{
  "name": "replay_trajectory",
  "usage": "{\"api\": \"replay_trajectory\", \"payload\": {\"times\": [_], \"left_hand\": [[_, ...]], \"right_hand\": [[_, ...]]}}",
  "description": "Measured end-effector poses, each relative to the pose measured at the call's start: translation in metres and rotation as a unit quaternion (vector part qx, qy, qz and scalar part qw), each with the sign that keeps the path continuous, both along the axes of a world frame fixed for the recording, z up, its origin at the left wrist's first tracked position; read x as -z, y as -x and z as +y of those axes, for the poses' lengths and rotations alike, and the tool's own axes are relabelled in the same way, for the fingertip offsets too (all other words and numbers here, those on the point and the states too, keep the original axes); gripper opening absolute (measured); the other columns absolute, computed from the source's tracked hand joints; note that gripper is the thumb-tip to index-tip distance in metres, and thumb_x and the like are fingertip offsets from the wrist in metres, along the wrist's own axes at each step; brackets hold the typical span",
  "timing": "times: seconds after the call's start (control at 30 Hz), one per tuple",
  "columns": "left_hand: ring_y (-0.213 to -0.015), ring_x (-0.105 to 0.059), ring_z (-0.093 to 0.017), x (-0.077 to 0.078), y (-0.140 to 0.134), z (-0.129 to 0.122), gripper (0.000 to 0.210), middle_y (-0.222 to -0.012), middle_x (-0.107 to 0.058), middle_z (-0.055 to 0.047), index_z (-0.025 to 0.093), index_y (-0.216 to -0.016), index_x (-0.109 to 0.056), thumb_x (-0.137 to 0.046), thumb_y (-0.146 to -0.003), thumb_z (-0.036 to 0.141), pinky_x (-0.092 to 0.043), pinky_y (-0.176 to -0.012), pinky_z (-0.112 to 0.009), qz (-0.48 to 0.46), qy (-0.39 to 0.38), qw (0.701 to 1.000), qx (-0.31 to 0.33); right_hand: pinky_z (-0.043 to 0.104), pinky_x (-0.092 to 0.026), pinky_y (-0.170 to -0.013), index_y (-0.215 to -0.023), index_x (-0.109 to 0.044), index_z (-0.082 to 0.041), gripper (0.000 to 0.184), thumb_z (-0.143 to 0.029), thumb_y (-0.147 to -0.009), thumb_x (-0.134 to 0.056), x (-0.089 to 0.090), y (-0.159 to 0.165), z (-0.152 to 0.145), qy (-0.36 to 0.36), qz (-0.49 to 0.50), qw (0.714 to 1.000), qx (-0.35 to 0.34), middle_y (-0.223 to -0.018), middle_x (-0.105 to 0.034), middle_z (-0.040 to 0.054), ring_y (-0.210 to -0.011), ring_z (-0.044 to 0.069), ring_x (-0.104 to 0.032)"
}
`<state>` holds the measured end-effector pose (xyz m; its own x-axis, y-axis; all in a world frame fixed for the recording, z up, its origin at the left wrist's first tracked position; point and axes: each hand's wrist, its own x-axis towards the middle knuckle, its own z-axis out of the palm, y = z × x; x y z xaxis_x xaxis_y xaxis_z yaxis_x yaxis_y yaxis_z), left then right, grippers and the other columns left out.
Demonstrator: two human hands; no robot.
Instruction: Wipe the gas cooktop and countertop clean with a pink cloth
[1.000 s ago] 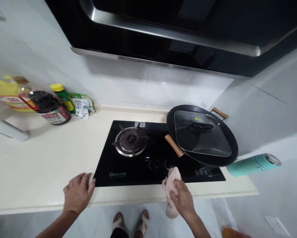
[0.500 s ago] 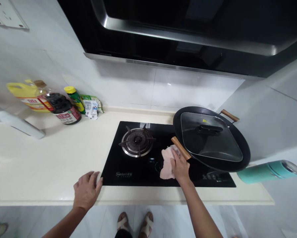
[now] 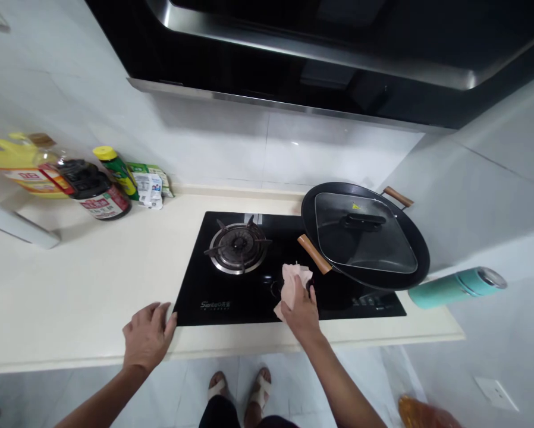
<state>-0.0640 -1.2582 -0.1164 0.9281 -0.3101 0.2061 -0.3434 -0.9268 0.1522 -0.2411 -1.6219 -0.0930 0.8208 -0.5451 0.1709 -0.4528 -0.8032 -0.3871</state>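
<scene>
My right hand [image 3: 303, 315] is partly closed, fingers bent over a pale pink cloth [image 3: 289, 291] that I have hold of against the black glass hob [image 3: 249, 306]. The cloth lies toward the hob's front, over the area of the knobs, with one edge poking out past my fingertips. My left hand [image 3: 146, 334] rests empty and loosely open, palm down on the worktop [image 3: 93, 279], thumb at the hob's left front corner. Behind the cloth and to its left sits the bare burner [image 3: 239, 244]. To its right, near my fingers, is the wooden handle [image 3: 314, 254] of a black wok [image 3: 421, 255], which has a clear, squarish lid [image 3: 365, 244] on it. Further right, a turquoise flask [image 3: 454, 288] stands beside the hob. Well off to the left, a dark sauce bottle [image 3: 101, 199] stands in front of a yellow jug [image 3: 12, 163].
</scene>
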Motion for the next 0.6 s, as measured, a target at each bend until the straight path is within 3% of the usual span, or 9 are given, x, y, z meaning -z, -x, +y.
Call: {"api": "replay_trajectory", "payload": {"times": [0.13, 0.23, 0.33, 0.47, 0.53, 0.6], "left_hand": [[-0.123, -0.052, -0.038, 0.001, -0.001, 0.0, 0.055, -0.134, -0.061, -0.019, 0.016, -0.127, -0.068, -0.033, -0.101, 0.05, -0.045, -0.101, -0.057, -0.007, -0.002, 1.0, -0.003], [-0.123, -0.053, -0.037, 0.0, -0.002, 0.0, 0.054, -0.134, -0.061, -0.018, 0.017, -0.127, -0.068, -0.034, -0.101, 0.049, -0.045, -0.101, -0.057, -0.004, -0.003, 1.0, -0.004], [-0.124, -0.053, -0.037, -0.001, -0.002, 0.0, 0.053, -0.134, -0.062, -0.017, 0.018, -0.128, -0.068, -0.034, -0.101, 0.049, -0.046, -0.102, -0.056, 0.0, -0.007, 1.0, -0.003], [-0.124, -0.053, -0.037, -0.003, -0.001, -0.002, 0.053, -0.135, -0.061, -0.018, 0.017, -0.127, -0.069, -0.034, -0.102, 0.047, -0.046, -0.102, -0.056, -0.001, -0.015, 1.0, -0.01], [-0.124, -0.053, -0.037, -0.005, 0.0, -0.003, 0.052, -0.135, -0.061, -0.019, 0.016, -0.128, -0.068, -0.035, -0.102, 0.046, -0.045, -0.102, -0.057, 0.006, -0.017, 1.0, -0.012], [-0.125, -0.053, -0.037, -0.007, 0.0, -0.004, 0.051, -0.136, -0.061, -0.019, 0.016, -0.128, -0.068, -0.037, -0.101, 0.046, -0.045, -0.103, -0.057, 0.015, -0.019, 1.0, -0.012]], "right_hand": [[0.053, -0.04, -0.122, -0.16, -0.03, -0.012, 0.077, -0.019, -0.086, -0.048, 0.027, 0.036, 0.025, -0.062, -0.066, 0.996, 0.021, -0.153, -0.055, 0.0175, -0.136, 0.029, -0.058], [0.048, -0.052, -0.112, -0.15, -0.051, -0.025, 0.076, -0.015, -0.075, -0.05, 0.039, 0.07, 0.044, -0.163, -0.085, 0.982, -0.038, -0.149, -0.061, 0.0079, -0.133, 0.029, -0.061], [0.046, -0.059, -0.104, -0.136, -0.065, -0.033, 0.066, -0.019, -0.071, -0.056, 0.038, 0.112, 0.046, -0.269, -0.125, 0.951, -0.089, -0.135, -0.071, 0.0027, -0.122, 0.03, -0.069], [0.041, -0.064, -0.093, -0.144, -0.059, -0.031, 0.056, -0.034, -0.089, -0.057, 0.017, 0.177, -0.007, -0.329, -0.165, 0.929, 0.027, -0.144, -0.066, 0.0066, -0.12, 0.029, -0.07], [0.038, -0.065, -0.085, -0.144, -0.06, -0.03, 0.059, -0.042, -0.087, -0.063, 0.008, 0.201, -0.054, -0.272, -0.166, 0.943, 0.096, -0.144, -0.065, 0.0085, -0.115, 0.029, -0.071], [0.042, -0.062, -0.091, -0.148, -0.056, -0.028, 0.063, -0.048, -0.088, -0.058, 0.007, 0.21, -0.102, -0.18, -0.178, 0.957, 0.144, -0.148, -0.061, 0.0101, -0.122, 0.032, -0.066]]}}
